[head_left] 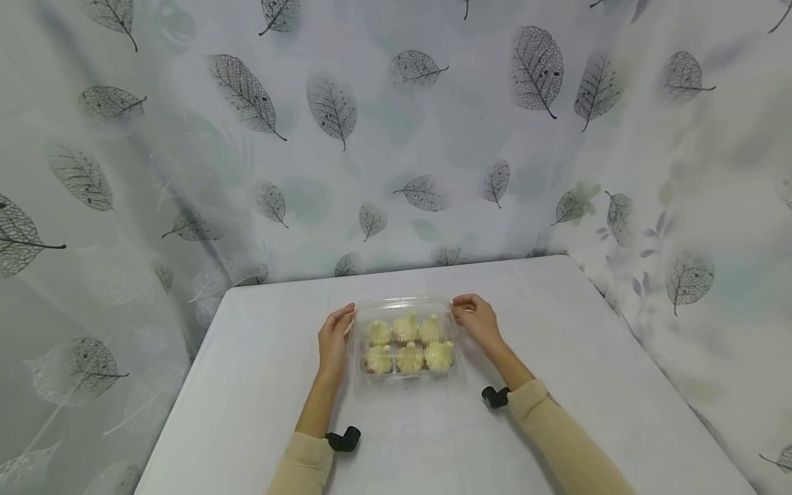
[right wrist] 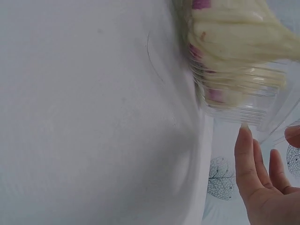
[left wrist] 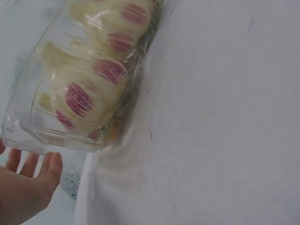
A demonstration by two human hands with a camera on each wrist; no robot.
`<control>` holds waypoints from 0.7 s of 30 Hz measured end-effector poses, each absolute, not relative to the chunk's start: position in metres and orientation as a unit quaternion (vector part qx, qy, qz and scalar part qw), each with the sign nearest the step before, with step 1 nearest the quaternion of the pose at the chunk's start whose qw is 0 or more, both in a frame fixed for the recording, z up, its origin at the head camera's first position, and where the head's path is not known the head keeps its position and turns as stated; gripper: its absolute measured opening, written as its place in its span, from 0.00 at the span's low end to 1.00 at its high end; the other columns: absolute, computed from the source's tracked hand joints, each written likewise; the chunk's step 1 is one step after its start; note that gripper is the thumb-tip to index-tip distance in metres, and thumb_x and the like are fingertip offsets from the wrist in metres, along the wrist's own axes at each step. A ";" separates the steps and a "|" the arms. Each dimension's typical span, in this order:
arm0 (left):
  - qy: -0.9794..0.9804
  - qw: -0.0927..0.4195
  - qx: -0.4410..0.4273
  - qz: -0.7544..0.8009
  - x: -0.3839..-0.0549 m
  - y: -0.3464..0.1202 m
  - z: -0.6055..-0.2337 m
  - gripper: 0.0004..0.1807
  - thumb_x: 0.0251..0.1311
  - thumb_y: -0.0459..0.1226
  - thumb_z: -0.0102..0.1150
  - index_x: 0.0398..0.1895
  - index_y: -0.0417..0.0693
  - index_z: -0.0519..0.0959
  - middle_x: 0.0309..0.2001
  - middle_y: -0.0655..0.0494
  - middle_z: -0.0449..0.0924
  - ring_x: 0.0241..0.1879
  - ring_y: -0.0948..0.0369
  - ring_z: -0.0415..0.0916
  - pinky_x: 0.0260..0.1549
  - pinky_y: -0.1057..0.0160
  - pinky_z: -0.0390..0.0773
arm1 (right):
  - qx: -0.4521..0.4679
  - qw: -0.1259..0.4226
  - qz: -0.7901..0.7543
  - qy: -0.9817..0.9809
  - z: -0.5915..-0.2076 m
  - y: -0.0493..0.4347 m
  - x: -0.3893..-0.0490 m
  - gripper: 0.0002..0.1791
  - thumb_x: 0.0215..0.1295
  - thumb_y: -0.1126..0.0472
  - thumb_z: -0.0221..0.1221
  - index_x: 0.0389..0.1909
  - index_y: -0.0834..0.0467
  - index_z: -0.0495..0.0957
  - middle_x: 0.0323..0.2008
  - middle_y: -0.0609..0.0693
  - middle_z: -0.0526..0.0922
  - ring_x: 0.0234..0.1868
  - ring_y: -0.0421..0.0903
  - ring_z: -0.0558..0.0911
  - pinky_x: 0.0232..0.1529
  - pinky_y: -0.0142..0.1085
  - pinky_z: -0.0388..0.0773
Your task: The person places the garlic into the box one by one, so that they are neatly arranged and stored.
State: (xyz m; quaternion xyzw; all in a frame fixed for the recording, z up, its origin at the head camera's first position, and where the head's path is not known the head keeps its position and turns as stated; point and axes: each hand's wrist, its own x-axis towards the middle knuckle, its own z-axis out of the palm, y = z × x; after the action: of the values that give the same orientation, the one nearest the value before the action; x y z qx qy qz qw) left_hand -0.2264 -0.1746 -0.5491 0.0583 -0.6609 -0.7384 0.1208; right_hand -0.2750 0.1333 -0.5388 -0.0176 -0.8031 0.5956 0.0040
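A clear plastic box (head_left: 405, 303) stands on the white table, between the two hands. Inside it sit several pale yellow, garlic-bulb-shaped pieces (head_left: 410, 357) in two rows. Purple streaks mark those pieces (left wrist: 89, 89) in the left wrist view. At the box's far left corner, the left hand (head_left: 335, 342) holds the rim, its fingertips (left wrist: 55, 161) curled up against the edge. The right hand (head_left: 479, 322) pinches the far right corner, with the index fingertip (right wrist: 243, 131) below the rim and the thumb (right wrist: 293, 136) on its other side. Whether the lid is latched I cannot tell.
A white cloth covers the table (head_left: 260, 385), whose far edge meets a leaf-patterned curtain (head_left: 383, 151). The same curtain hangs at both sides. Each wrist carries a small black camera mount (head_left: 344, 438), and beige sleeves (head_left: 559, 433) cover the forearms.
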 end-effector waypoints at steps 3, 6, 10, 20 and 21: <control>-0.698 0.106 0.062 -0.705 -0.217 -0.174 -0.548 0.23 0.79 0.40 0.52 0.72 0.41 0.72 0.72 0.45 0.72 0.71 0.48 0.70 0.75 0.46 0.69 | -0.014 0.008 0.582 -0.813 -0.537 0.135 -0.270 0.21 0.74 0.57 0.61 0.61 0.63 0.77 0.53 0.60 0.84 0.49 0.52 0.86 0.46 0.34 0.87; -0.718 0.092 0.071 -0.687 -0.208 -0.174 -0.548 0.25 0.79 0.40 0.51 0.74 0.43 0.70 0.74 0.44 0.70 0.72 0.47 0.70 0.74 0.45 0.70 | -0.006 0.012 0.563 -0.827 -0.535 0.137 -0.263 0.21 0.72 0.60 0.61 0.63 0.62 0.75 0.54 0.59 0.85 0.48 0.52 0.87 0.43 0.33 0.86; -0.724 0.085 0.079 -0.680 -0.198 -0.174 -0.547 0.25 0.79 0.39 0.51 0.74 0.43 0.70 0.73 0.41 0.70 0.71 0.45 0.71 0.72 0.42 0.72 | 0.012 0.005 0.537 -0.844 -0.532 0.140 -0.253 0.23 0.71 0.61 0.60 0.65 0.61 0.73 0.54 0.59 0.85 0.49 0.54 0.87 0.44 0.39 0.86; -0.729 0.076 0.084 -0.675 -0.175 -0.176 -0.553 0.27 0.76 0.36 0.55 0.75 0.39 0.67 0.71 0.43 0.72 0.67 0.46 0.74 0.65 0.56 0.79 | 0.022 -0.033 0.549 -0.835 -0.532 0.145 -0.231 0.25 0.72 0.63 0.61 0.67 0.67 0.71 0.52 0.63 0.85 0.42 0.52 0.89 0.42 0.43 0.91; -0.729 0.076 0.088 -0.675 -0.174 -0.175 -0.553 0.27 0.76 0.36 0.55 0.75 0.38 0.67 0.70 0.43 0.73 0.67 0.46 0.74 0.62 0.61 0.80 | 0.024 -0.036 0.552 -0.833 -0.532 0.146 -0.229 0.25 0.73 0.64 0.61 0.67 0.68 0.71 0.51 0.64 0.85 0.41 0.52 0.89 0.41 0.42 0.92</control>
State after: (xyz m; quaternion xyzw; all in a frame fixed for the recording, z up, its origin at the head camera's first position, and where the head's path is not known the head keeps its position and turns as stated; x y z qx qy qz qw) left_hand -0.1737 -0.1754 -0.5533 0.0879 -0.7288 -0.6748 0.0758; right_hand -0.2291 0.1463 -0.5316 0.0235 -0.8330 0.5516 -0.0361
